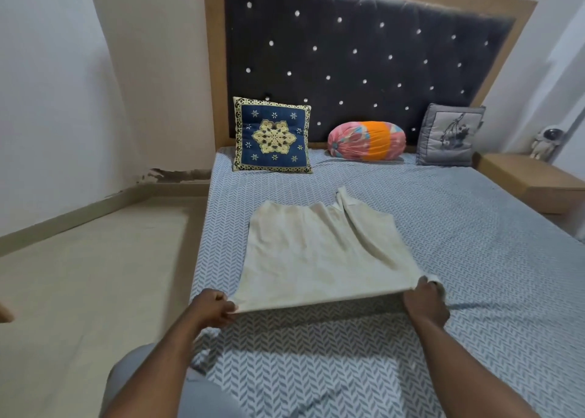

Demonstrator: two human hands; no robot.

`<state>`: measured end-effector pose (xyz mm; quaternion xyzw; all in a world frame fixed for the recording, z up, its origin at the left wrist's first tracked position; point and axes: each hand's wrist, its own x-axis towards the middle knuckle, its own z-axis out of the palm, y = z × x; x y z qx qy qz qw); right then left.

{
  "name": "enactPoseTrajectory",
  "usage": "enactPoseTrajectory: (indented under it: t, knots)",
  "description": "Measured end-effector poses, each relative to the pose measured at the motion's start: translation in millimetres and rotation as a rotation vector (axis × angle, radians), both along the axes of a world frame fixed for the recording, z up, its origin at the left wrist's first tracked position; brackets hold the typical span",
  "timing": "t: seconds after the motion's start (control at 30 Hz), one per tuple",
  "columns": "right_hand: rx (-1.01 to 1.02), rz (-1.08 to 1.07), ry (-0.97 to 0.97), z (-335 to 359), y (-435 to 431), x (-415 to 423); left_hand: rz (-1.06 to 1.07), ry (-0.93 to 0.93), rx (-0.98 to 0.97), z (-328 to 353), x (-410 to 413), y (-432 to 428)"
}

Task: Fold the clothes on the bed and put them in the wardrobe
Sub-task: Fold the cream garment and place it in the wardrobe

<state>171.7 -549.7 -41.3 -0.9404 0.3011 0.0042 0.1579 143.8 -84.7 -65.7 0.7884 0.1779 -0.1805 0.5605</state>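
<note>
A cream sleeveless top [319, 253] lies spread on the bed [459, 259], which has a blue-and-white herringbone sheet. The top's straps point toward the headboard and its near hem is lifted off the sheet. My left hand [215, 307] pinches the hem's left corner. My right hand [425, 300] grips the hem's right corner, with cloth bunched over its fingers. The hem is stretched taut between the two hands. No wardrobe is in view.
Against the dark tufted headboard [364, 53] stand a blue embroidered cushion [272, 136], a pink-and-orange bolster [367, 140] and a grey cushion [449, 136]. A wooden bedside table [531, 177] with a small white figurine [546, 140] is at right. Bare beige floor [95, 275] lies left.
</note>
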Motion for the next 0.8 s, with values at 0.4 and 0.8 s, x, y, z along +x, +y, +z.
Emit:
enactPoseTrajectory:
  t: [0.4,0.8]
  knots:
    - [0.088,-0.015,0.067,-13,-3,-69,-0.564,0.284,0.568,13,-56,-27]
    - [-0.084,-0.262,0.354,-61,-49,-127,-0.717,0.717,0.441,-10,-81,-60]
